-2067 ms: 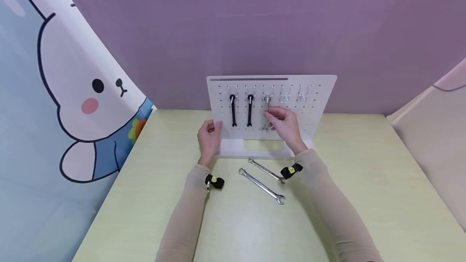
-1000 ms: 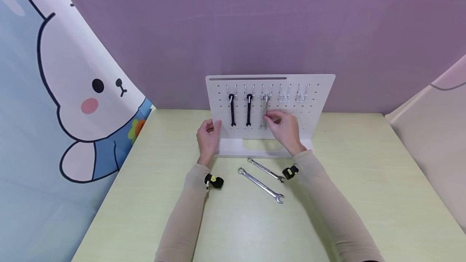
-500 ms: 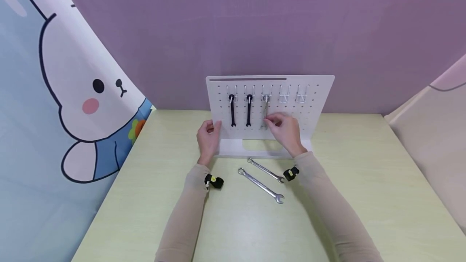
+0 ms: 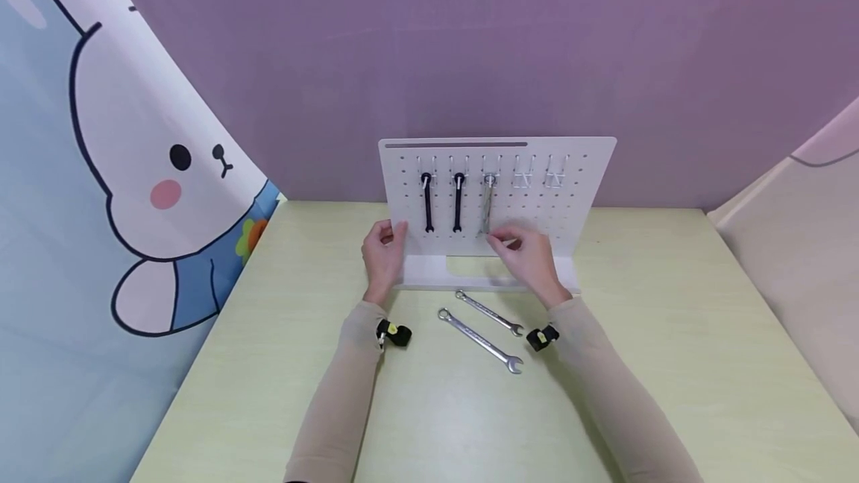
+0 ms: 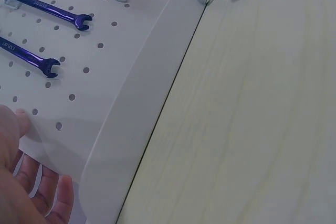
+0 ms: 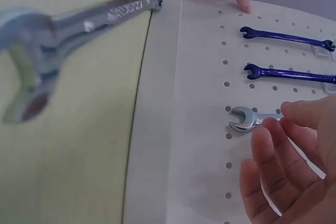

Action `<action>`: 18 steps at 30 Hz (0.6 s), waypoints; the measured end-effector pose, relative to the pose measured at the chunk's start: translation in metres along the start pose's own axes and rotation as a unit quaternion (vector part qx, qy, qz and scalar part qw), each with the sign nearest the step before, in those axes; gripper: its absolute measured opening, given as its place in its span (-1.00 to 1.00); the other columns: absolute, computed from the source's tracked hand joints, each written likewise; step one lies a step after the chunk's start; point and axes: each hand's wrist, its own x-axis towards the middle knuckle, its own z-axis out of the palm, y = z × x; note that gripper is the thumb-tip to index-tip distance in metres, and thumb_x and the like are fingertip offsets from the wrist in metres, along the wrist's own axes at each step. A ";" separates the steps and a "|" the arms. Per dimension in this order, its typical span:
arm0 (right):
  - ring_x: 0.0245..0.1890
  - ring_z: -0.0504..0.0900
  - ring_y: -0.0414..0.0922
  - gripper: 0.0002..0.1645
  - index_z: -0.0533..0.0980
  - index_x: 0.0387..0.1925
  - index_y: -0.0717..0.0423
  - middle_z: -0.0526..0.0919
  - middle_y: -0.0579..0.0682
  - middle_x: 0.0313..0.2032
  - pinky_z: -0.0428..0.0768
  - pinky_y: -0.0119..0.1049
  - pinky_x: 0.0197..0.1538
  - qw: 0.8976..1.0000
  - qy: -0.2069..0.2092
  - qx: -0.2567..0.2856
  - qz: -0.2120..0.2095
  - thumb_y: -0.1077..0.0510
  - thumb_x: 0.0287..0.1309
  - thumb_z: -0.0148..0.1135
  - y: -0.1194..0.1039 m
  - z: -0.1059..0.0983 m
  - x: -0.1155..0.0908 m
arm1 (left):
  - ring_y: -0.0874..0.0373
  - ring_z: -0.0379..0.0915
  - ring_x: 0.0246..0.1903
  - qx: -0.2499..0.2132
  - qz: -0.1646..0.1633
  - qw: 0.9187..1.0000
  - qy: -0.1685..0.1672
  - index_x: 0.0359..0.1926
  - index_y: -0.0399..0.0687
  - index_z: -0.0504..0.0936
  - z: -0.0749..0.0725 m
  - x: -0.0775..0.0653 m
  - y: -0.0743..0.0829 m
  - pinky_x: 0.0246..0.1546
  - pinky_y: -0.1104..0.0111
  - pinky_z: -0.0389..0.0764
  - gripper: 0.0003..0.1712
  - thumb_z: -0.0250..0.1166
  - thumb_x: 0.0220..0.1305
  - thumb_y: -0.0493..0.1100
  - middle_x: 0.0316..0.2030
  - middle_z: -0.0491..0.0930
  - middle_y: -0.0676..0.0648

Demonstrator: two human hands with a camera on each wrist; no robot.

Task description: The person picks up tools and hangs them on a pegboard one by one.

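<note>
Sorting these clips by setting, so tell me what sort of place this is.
Perhaps a small indoor work corner, not a full workshop: wrenches hang on a pegboard standing on a table, and a big rabbit print shows at the left.

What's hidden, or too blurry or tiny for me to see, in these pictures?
Right wrist view: part of the shiny silver metal wrench on the white, hole-dotted pegboard; the person's right hand covers it.
Right wrist view: the lettering on the close-up silvery metal wrench; blurred.
Left wrist view: the far end of the lower dark-blue metal wrench; the left edge cuts it off.
Head view: any letters on the front silver wrench; too small.
</note>
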 end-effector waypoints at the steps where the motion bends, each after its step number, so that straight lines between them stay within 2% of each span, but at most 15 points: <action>1: -0.23 0.79 0.03 -0.77 0.77 -0.06 0.13 0.85 0.12 -0.10 0.75 -0.19 -0.12 1.000 -0.004 0.001 0.002 0.08 0.40 0.40 0.001 0.000 -0.002 | -0.10 0.64 -0.03 0.000 0.000 1.000 0.000 0.07 -0.20 0.71 0.000 0.000 0.000 0.08 0.11 0.60 -0.60 0.38 0.48 0.04 -0.09 0.74 -0.25; 8: -0.24 0.78 -0.01 -0.78 0.78 -0.08 0.13 0.86 0.11 -0.11 0.69 -0.35 -0.17 0.999 -0.040 0.009 0.023 0.09 0.37 0.41 0.005 0.000 -0.022 | -0.11 0.64 -0.01 -0.003 -0.003 1.000 -0.004 0.08 -0.20 0.70 -0.001 -0.001 0.001 0.11 0.07 0.61 -0.59 0.38 0.48 0.04 -0.07 0.75 -0.25; 18: -0.31 0.78 -0.04 -0.83 0.78 -0.13 0.18 0.86 0.13 -0.16 0.69 -0.40 -0.23 0.998 -0.052 0.038 0.010 0.17 0.33 0.44 0.005 0.006 -0.040 | -0.10 0.63 0.01 0.000 -0.007 1.000 -0.006 0.09 -0.19 0.69 -0.001 0.000 0.001 0.13 0.05 0.61 -0.58 0.37 0.49 0.07 -0.04 0.74 -0.24</action>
